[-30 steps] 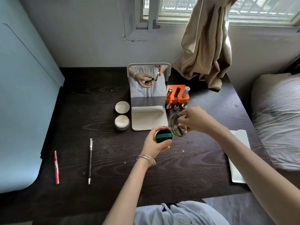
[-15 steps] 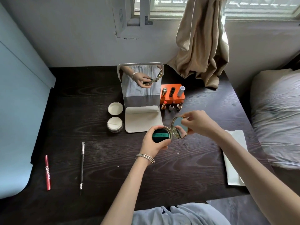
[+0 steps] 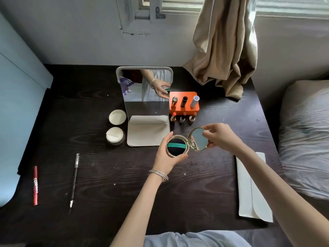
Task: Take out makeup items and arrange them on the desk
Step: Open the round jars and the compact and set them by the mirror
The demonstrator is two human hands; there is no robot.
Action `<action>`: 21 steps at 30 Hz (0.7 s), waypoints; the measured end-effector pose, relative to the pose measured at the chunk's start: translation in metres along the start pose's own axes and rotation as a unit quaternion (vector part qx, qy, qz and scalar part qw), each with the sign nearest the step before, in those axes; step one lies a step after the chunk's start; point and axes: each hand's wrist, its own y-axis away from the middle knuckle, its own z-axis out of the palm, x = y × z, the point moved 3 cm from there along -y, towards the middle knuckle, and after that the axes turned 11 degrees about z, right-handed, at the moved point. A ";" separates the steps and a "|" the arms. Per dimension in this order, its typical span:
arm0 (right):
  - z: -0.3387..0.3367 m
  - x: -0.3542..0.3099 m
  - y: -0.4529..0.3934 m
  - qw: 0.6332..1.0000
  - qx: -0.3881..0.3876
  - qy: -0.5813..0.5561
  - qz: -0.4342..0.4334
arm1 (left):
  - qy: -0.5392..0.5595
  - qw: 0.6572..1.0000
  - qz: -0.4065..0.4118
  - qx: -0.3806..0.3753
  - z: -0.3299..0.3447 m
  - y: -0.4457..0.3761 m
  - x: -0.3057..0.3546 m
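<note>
Held above the dark wood-grain tabletop [image 3: 89, 220], just in front of the white folding stand mirror [image 3: 145, 90]: a round gold compact with a black puff and teal band [image 3: 177, 145], opened flat on its hinge. Left hand [image 3: 167, 157] cupped under the base, fingers and thumb curled round its rim. Right hand [image 3: 219, 138] pinching the edge of the round mirrored lid [image 3: 198, 139], thumb on the glass side.

Likely light and rigid, with a smooth metallic shell (slippery under dry fingertips, probably). Weak points, by the look of it: the small hinge between the halves, and the lid's mirror, which could crack if dropped on the hard wood. Best taken by the rim of the base, as now, rather than by the lid alone, so no strain goes through the hinge. Puff inside soft and loose-looking; better kept level.

Already set out: an orange block lipstick holder [image 3: 184, 108] with three tubes standing in it and three small lipsticks [image 3: 183, 118] in front, two round cream jars [image 3: 115, 126] left of the mirror, a slim black pencil [image 3: 74, 180] and a red pencil [image 3: 35, 185] towards the left edge, a flat white pouch [image 3: 252, 189] on the right.
</note>
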 end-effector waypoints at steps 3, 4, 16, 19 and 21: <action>-0.003 0.008 -0.012 1.000 -0.014 -0.007 0.004 | -0.020 1.000 0.000 0.007 0.008 -0.004 -0.007; -0.004 0.010 -0.016 1.000 -0.018 -0.009 0.005 | -0.027 1.000 0.000 0.010 0.011 -0.005 -0.009; -0.006 0.024 -0.056 0.999 -0.045 0.020 -0.014 | -0.063 0.997 0.002 0.046 0.037 -0.032 -0.025; -0.002 0.026 -0.068 0.998 -0.056 0.025 -0.011 | -0.086 0.995 0.000 0.055 0.039 -0.040 -0.030; 0.000 0.027 -0.075 0.998 -0.059 0.025 -0.006 | -0.096 0.994 -0.003 0.056 0.040 -0.044 -0.032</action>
